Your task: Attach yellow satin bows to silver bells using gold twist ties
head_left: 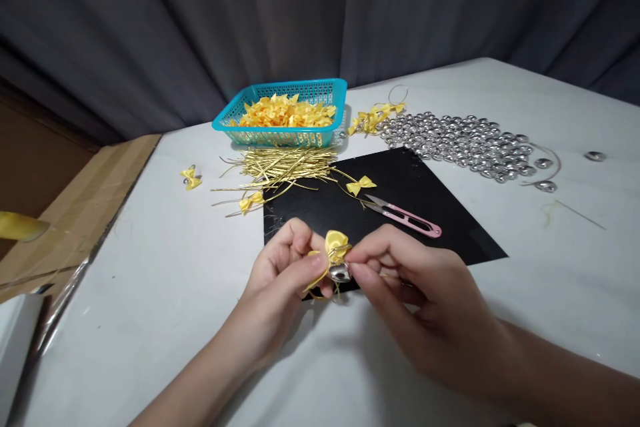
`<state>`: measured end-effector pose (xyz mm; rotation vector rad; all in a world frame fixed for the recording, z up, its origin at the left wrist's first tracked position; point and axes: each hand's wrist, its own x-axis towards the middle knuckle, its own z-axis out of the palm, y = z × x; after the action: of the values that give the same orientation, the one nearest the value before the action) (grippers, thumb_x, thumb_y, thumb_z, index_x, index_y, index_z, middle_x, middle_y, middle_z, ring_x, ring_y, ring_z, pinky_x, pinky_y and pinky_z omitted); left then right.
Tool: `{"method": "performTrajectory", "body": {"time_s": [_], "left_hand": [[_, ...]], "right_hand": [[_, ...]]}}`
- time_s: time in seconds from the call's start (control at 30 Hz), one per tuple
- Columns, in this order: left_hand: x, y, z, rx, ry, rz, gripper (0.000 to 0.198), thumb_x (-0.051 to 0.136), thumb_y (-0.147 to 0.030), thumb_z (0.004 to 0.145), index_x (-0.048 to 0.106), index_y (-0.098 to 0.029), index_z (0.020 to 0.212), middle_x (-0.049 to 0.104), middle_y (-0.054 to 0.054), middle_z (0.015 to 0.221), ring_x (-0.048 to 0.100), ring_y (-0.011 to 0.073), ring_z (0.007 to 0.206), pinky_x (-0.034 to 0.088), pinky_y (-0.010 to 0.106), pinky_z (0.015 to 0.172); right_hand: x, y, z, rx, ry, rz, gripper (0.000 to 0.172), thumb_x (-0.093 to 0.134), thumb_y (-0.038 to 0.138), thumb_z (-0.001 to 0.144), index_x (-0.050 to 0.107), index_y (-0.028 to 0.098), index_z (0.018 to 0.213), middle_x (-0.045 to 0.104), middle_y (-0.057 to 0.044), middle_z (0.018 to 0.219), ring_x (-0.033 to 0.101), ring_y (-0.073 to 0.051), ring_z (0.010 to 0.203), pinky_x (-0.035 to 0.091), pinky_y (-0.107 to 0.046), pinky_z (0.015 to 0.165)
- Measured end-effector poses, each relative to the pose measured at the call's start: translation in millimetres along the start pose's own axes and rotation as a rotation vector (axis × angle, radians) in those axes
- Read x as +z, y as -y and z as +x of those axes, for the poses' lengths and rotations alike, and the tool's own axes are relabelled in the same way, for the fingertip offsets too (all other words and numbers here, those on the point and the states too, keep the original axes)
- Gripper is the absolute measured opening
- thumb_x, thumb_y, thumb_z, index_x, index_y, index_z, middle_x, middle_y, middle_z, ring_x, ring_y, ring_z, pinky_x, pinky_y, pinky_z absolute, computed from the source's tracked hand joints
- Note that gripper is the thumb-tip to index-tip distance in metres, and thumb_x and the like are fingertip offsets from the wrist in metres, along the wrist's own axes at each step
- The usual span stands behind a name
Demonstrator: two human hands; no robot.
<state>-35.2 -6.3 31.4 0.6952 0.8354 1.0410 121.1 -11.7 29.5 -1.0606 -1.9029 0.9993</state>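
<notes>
A: Where does the shiny yellow ribbon bow sit?

B: Upright between the hands. The left hand pinches its left side between thumb and fingers, with a glossy silver oval bead just below.

A: And the right hand?

B: Thumb and forefinger close together at the bead's right edge; I can't tell exactly what they grip.

A: What's beyond?

B: A flat black sheet with pink-handled metal snips on it. Past its left part, a heap of thin gold wires, then a turquoise plastic basket of yellow bows. Many silver beads spread to the right.

A: The surroundings?

B: A white tabletop, brown cardboard at left, dark grey curtains behind.
</notes>
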Motion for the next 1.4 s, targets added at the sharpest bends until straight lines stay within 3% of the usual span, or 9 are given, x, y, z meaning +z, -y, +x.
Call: {"method": "performTrajectory", "body": {"time_s": [0.47,1.4], "left_hand": [[0.0,1.0,-0.2,-0.006,0.018,-0.028,0.025,0.065,-0.015,0.074,0.041,-0.018,0.066,0.054,-0.005,0.063,0.049,0.0058,0.054,0.045,0.014,0.052],[2.7,2.5,0.7,-0.030,-0.002,-0.040,0.026,0.063,-0.010,0.072,0.039,-0.017,0.064,0.054,-0.006,0.058,0.049,0.0045,0.049,0.041,0.013,0.049]], "right_hand": [[-1.6,-1.5,-2.2,-0.050,0.004,0.061,0.010,0.043,0.010,0.087,0.045,0.017,0.081,0.035,0.008,0.052,0.031,-0.003,0.041,0.022,-0.013,0.034],[-0.1,-6.5,-3.7,-0.075,0.001,-0.023,0.009,0.046,0.012,0.086,0.046,0.019,0.081,0.050,0.007,0.057,0.039,-0.003,0.044,0.029,-0.010,0.036]]}}
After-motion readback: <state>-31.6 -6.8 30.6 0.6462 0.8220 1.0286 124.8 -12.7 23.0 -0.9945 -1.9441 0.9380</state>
